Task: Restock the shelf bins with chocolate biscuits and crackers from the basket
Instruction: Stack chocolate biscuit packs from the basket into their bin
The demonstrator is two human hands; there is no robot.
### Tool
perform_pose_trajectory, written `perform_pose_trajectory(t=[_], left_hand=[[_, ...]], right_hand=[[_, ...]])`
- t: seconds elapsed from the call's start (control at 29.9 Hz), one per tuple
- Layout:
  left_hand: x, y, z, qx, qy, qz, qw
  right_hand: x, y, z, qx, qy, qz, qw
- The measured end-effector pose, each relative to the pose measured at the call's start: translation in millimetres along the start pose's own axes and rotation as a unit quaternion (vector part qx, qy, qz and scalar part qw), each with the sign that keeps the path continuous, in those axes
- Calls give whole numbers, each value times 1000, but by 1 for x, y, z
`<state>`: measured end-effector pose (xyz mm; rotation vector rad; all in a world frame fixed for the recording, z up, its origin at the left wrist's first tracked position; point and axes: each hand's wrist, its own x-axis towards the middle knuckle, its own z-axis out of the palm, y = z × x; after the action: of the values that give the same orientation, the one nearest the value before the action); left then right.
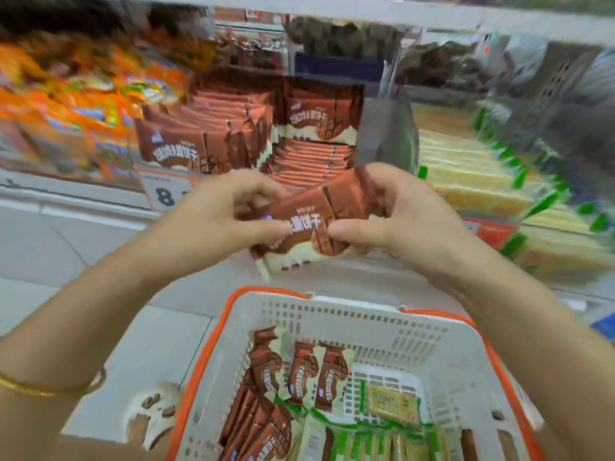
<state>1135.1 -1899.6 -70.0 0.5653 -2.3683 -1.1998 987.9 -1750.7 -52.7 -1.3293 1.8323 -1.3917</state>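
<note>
My left hand (226, 211) and right hand (392, 214) both pinch biscuit packs (309, 224) | above basket (416, 331) | before shelf bin (299, 128)

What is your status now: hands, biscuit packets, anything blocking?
Both in grip: left hand and right hand hold a bunch of chocolate biscuit packets above the basket. Ahead, shelved chocolate biscuits. Nothing seen in the way.
</note>
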Motion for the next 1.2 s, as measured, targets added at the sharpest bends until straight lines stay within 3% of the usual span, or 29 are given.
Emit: perform_pose_trajectory(t=[0.1, 0.17, 0.3, 0.43, 0.53, 0.67, 0.84, 1.07, 1.14, 1.2], left_hand=[[16, 6, -6, -3, 217, 96, 971], [19, -1, -1, 91, 275, 161, 944], [17, -23, 18, 275, 135, 187, 933], [17, -33, 26, 358, 62, 186, 913], [16, -34, 26, 350, 55, 179, 918], [16, -32, 24, 344, 63, 187, 918], [17, -32, 25, 339, 60, 193, 919], [18, -35, 24, 346, 51, 196, 916], [16, -37, 23, 353, 56, 205, 911], [12, -32, 21, 360, 70, 233, 901]], right_hand=[[40, -29, -10, -66, 146, -57, 985], [72, -35, -12, -129, 228, -65, 963], [130, -13, -1, -169, 288, 9, 943], [170, 19, 5, -58, 313, 95, 943], [183, 34, 5, -57, 318, 129, 937], [188, 43, -1, -213, 359, 153, 896], [192, 49, 3, -172, 378, 148, 898], [193, 41, 4, -227, 358, 222, 878], [182, 31, 5, -223, 371, 191, 881], [156, 18, 9, -225, 383, 103, 890]])
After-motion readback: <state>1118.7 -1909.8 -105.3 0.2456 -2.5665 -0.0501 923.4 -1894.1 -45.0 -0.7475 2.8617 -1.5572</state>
